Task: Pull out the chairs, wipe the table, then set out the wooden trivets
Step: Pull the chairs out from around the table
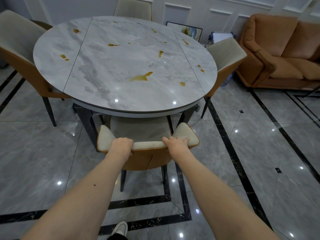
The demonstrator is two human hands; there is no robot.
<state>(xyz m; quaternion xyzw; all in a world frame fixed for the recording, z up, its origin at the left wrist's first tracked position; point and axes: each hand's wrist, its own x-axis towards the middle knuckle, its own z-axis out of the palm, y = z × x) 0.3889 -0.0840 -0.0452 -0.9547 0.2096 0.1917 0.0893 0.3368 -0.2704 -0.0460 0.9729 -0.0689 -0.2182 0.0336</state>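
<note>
A glossy grey marble-look floor (259, 153) with black inlaid bands fills most of the view. On it stands a round table (124, 66) with a pale grey veined top, split by two straight seams into a wide middle panel and two curved side leaves. Amber-brown spills (141, 77) dot the top, the biggest near the middle on the near side, with smaller ones scattered to the left, right and far edge. At the far right sits an orange sofa (280, 52).

Four chairs with cream padding and orange backs surround the table. The left chair (19, 49) and the right chair (225, 56) stand close against the table's rim, and the far chair (133, 8) shows only its backrest above the far edge. The near chair (147, 135) stands with part of its seat under the near rim of the table.

A framed picture (186, 30) leans against the far panelled wall, beside what may be a small stand with a white board, too small to tell.

The left hand (122, 144) grips the top edge of the near chair's backrest, fingers curled over it. The right hand (175, 142) holds the same edge further right, fingers laid over the cushion and thumb behind. A light shoe (120, 228) shows at the bottom edge.
</note>
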